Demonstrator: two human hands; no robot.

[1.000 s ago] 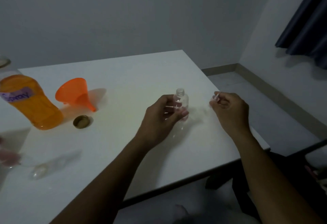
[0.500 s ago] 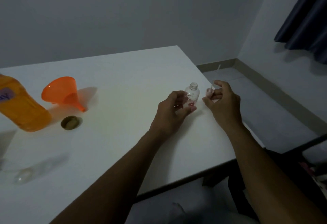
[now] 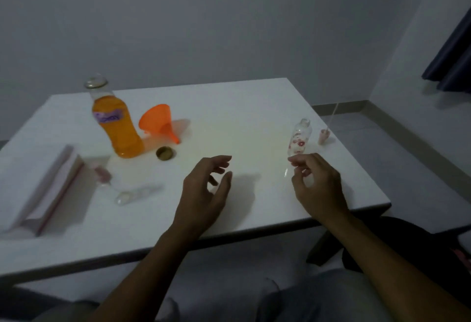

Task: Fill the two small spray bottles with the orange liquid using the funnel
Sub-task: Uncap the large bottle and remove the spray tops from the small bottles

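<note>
A small clear spray bottle (image 3: 300, 138) with a flower print stands uncapped near the table's right edge. Its pink spray head (image 3: 324, 135) with a long tube stands just to its right. My right hand (image 3: 316, 184) hovers just in front of the bottle, fingers apart, holding nothing. My left hand (image 3: 206, 191) floats open over the middle of the table. An orange funnel (image 3: 159, 122) lies on its side at the back, next to the open bottle of orange liquid (image 3: 116, 125). A second clear spray bottle (image 3: 135, 194) lies flat at the left, its pink spray head (image 3: 103, 175) beside it.
The gold cap (image 3: 165, 153) of the big bottle lies in front of the funnel. A white box with a plastic bag (image 3: 43, 189) lies at the table's left. The white table (image 3: 254, 107) ends close to the right of the small bottle.
Both hands have let go: the small bottle now stands on the table and its spray head stands beside it. My hands have drawn back toward me, and the view has swung left.
</note>
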